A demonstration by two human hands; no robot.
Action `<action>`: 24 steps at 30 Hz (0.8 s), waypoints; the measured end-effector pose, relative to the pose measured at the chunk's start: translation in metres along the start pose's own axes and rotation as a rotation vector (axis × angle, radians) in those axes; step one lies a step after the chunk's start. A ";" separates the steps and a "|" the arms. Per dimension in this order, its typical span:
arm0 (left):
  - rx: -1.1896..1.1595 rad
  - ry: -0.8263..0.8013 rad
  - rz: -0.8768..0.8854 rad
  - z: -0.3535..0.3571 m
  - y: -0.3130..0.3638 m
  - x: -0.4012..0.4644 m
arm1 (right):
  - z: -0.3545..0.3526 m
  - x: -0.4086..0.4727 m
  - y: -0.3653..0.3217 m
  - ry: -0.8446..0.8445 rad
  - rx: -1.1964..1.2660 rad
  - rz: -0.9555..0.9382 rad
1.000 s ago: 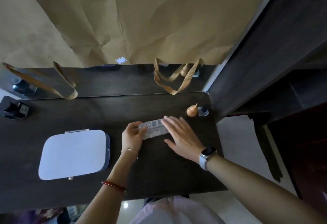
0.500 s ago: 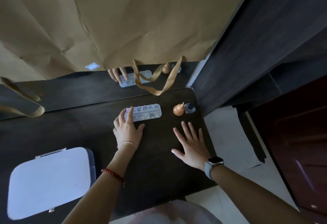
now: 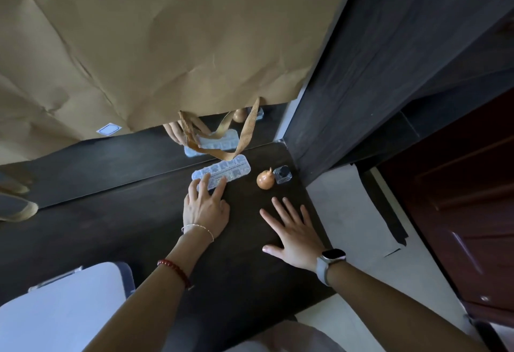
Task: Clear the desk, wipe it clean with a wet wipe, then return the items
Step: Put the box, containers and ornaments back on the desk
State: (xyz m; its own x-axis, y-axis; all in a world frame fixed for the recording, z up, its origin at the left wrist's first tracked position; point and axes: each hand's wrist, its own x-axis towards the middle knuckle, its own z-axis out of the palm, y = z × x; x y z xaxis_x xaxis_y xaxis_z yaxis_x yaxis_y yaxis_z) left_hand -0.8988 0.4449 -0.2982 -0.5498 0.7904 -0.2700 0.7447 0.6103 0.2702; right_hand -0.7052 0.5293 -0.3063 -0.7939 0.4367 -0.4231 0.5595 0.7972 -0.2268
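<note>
left hand [image 3: 206,207] grip is spread, straight fingers [image 3: 194,185] lying flat on the near-left end of the clear compartment box [image 3: 222,171], pressing rather than pinching it. right hand [image 3: 294,230] also spread, palm down just over or on the bare desk [image 3: 111,229], holding nothing; contact can't be told. the box lies directly ahead of the left fingers, at the back of the desk just in front of the mirror strip, its long axis running left-right and tilted slightly up to the right. left hand is on it, right hand is well short of it and off to the right. small wooden gourd [image 3: 265,180] and little glass bottle [image 3: 282,174] sit just right of the box, ahead of the right fingertips, touching or nearly so. white lidded case [image 3: 61,304] near-left. brown paper bag [image 3: 167,46] hangs above, its strap [image 3: 246,132] dangling over the box. likely placing the box; a push forward along the fingers would seat it at the back.
</note>
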 end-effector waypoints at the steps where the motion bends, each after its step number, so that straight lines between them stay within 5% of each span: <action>1: 0.004 -0.019 0.015 -0.002 0.003 0.005 | 0.000 0.000 0.000 0.003 0.002 0.001; 24: 0.001 -0.026 0.166 0.002 0.030 0.031 | 0.000 -0.002 0.016 0.017 0.048 0.086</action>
State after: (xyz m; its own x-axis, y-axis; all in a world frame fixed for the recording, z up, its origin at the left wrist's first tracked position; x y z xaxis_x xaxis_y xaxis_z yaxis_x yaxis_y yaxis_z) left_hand -0.8927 0.4872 -0.3000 -0.4088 0.8790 -0.2455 0.8250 0.4710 0.3123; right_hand -0.6947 0.5414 -0.3087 -0.7459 0.5103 -0.4280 0.6363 0.7358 -0.2317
